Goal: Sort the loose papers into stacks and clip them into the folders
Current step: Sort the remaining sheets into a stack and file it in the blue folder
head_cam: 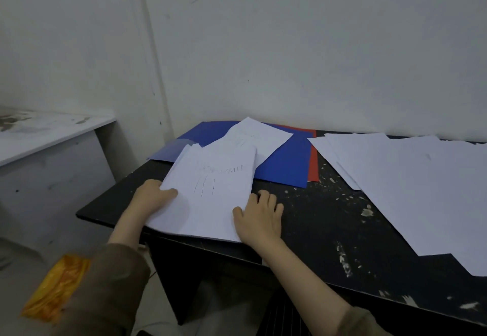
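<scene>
Head view showed the left hand (154, 195) gripping a paper stack (208, 193) with illegible pencil writing, lengthwise away from the person toward the blue folder (284, 162), right hand (259, 216) flat, open at its edge.

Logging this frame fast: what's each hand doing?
Left hand: gripping the left edge of the paper stack.
Right hand: open, fingers spread flat against the stack's right edge.

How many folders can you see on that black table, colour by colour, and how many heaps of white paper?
Blue folders: 1 for certain; further blue at the back-left may belong to it
Red folders: 1, mostly covered by the blue
Heaps of white paper: 3 (between the hands, on the folders, spread at right)
Total: 5
</scene>
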